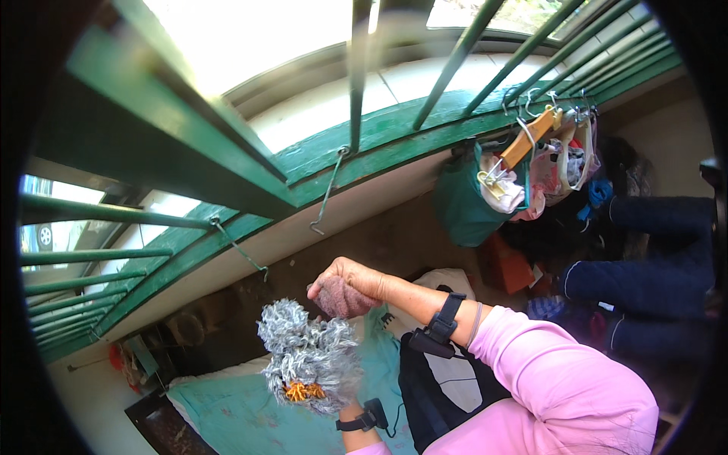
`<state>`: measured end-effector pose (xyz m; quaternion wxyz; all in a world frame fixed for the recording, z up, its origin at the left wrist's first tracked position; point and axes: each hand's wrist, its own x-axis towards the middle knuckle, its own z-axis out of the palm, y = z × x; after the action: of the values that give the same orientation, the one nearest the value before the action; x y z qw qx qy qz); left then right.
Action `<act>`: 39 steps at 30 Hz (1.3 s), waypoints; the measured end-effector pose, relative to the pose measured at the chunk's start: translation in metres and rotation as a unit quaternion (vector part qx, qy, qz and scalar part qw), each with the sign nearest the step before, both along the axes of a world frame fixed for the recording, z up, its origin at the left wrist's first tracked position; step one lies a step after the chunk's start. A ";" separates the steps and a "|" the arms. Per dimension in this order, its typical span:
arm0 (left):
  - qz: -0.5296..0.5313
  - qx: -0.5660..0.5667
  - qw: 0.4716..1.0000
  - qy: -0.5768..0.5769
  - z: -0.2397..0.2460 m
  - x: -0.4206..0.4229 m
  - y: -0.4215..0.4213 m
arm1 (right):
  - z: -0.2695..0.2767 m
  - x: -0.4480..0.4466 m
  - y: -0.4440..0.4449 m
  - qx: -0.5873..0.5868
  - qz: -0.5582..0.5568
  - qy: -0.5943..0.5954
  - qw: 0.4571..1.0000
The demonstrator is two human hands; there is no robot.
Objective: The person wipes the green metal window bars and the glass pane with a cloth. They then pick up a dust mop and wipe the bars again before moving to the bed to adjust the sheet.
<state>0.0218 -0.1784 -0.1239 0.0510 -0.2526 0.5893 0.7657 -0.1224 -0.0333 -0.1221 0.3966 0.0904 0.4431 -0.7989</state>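
Observation:
My right hand [350, 276], near the middle, is closed around a bunched pinkish-brown cloth [344, 298]. Below and to its left is a grey, shaggy yarn piece [310, 350] with an orange tuft [304, 391] near its bottom. This yarn piece covers my left hand [351, 410]; only the part by the wrist shows, so whether the hand is inside it or behind it cannot be told. The cloth and the upper edge of the yarn piece are close together. Both forearms wear black straps with small devices.
Green window bars [355, 85] and a green sill [398, 128] cross above, with metal hooks [327, 196] hanging down. A wooden hanger [529, 136] and a green bag [463, 199] hang at right. Below lie a turquoise sheet [239, 404] and a black-and-white item [449, 387]. Dark blue trousers [642, 278] are at right.

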 end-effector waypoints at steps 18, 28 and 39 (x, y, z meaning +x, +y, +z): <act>-0.064 -0.165 0.978 0.115 -0.013 -0.060 0.001 | 0.091 0.076 0.134 0.035 -0.271 0.289 0.918; -0.084 -0.145 0.951 -0.258 -0.126 -0.156 0.014 | 0.029 0.152 0.185 0.026 -0.442 0.196 0.875; -0.078 -0.174 0.930 -0.313 -0.075 -0.166 0.032 | 0.004 0.216 0.289 -0.090 -0.584 0.150 0.793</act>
<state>-0.1444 -0.1461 -0.1992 0.2472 -0.4375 0.6856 0.5267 0.0939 0.2555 -0.1177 -0.2108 0.1752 0.2864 -0.9181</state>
